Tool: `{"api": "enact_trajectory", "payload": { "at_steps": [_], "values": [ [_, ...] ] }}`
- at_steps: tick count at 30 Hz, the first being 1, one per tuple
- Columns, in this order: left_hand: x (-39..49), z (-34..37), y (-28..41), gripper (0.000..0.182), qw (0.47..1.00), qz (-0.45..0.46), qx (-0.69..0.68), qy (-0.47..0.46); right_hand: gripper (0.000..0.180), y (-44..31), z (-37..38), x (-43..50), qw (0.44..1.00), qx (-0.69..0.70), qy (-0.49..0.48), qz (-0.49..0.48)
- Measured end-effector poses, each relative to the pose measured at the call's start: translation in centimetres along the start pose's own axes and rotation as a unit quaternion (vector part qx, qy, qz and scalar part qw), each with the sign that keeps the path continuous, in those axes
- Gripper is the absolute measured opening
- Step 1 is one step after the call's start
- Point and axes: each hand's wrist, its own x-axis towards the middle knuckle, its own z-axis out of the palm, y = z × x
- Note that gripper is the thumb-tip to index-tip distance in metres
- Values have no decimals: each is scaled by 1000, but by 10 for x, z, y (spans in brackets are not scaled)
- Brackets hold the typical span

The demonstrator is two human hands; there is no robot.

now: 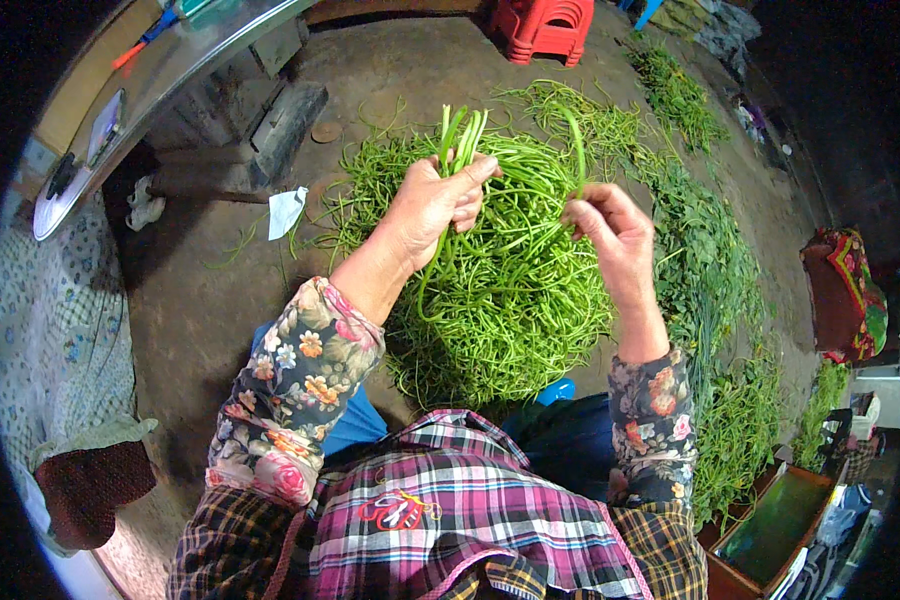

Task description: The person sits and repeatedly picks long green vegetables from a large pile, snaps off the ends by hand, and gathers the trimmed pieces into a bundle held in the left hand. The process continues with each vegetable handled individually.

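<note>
A large heap of thin green stems [517, 300] lies on the floor before me. Above its left part, my left hand [439, 199] is closed round a small bunch of green stems [465, 139], whose cut ends stick up past the thumb. To the right, my right hand [615, 221] pinches a single green stem [579, 146] between thumb and fingers; it curves upward above the fingertips. Both hands are apart from each other, over the heap.
Red stacked plastic stools [544, 30] stand at the far side. Leafy greens [705, 247] lie along the floor at right. At left are a white paper scrap [286, 213], a cloth-covered piece of furniture [75, 300] and a table edge [187, 71]. A tray-like box [776, 525] sits lower right.
</note>
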Motion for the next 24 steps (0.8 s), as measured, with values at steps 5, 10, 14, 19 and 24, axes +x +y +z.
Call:
{"api": "enact_trajectory", "payload": {
  "at_steps": [5,10,14,19,24],
  "values": [
    [-5,14,-2,29,1000,-2,-16,-12,11,-10,30,-10,993,79,-60,58],
    [-5,16,1,28,1000,1,-13,-16,11,-3,40,-9,991,88,-78,58],
    [-5,11,-3,25,999,4,-9,-31,13,-2,49,-9,991,84,-72,75],
    [-4,14,-6,17,1000,1,16,-10,14,2,54,-9,993,57,-77,72],
    [-4,10,-2,19,999,7,29,-15,16,2,51,-8,987,75,-111,89]
  ]
}}
